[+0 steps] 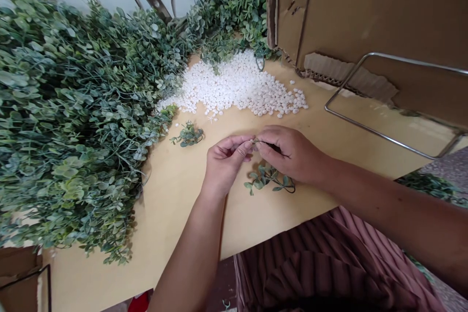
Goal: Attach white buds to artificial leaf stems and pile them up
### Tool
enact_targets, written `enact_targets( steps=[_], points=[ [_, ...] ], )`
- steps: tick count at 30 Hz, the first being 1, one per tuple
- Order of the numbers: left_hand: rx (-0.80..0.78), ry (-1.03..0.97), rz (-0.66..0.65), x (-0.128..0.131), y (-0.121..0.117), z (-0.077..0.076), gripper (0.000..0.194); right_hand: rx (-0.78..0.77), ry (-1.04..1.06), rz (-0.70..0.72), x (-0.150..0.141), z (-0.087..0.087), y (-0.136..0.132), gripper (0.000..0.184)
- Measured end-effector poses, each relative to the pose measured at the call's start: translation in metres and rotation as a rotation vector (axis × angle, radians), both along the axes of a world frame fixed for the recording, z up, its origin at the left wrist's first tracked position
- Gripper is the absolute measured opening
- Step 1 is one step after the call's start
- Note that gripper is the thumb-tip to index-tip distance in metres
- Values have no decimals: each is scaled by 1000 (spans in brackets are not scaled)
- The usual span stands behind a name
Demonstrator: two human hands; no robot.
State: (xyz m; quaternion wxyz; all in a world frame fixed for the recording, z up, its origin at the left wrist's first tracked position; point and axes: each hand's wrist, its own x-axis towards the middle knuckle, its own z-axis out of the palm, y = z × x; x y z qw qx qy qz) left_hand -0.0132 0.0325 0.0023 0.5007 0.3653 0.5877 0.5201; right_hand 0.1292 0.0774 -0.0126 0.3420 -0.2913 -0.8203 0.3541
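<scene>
My left hand (228, 158) and my right hand (288, 151) meet fingertip to fingertip above the tabletop, both closed in a pinch. A thin greenish stem (257, 141) shows between the fingertips, in my right hand's pinch. What my left fingers hold is too small to make out. Just below my right hand is a sprig of artificial leaves (268, 179); whether it joins the pinched stem is hidden. Another small leafy sprig (188, 134) lies to the left of my hands. Beyond them spreads a heap of small white plastic pieces (234, 85).
A large pile of artificial greenery (80, 122) covers the table's left side, with more greenery (234, 0) at the back. At the right stand a cardboard box (376, 14) and a bent metal wire frame (380, 131). The tan tabletop (171, 214) ends close to my lap.
</scene>
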Motion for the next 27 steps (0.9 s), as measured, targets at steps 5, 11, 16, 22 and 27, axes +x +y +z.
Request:
enact_targets(
  steps=[5,11,16,22,27],
  points=[
    [31,19,-7,2,0,-3,13,28,-13,-15,1,0,0,22],
    [65,12,7,5,1,-6,9,30,-32,-30,1,-1,0,22],
    [80,8,-13,5,1,-6,8,53,-47,-15,1,-1,-1,21],
    [45,14,-34,4,0,-3,9,-8,-34,0,2,0,-1,21],
    [10,-9,-46,2,0,-1,13,-34,-37,-5,1,1,1,23]
  ],
)
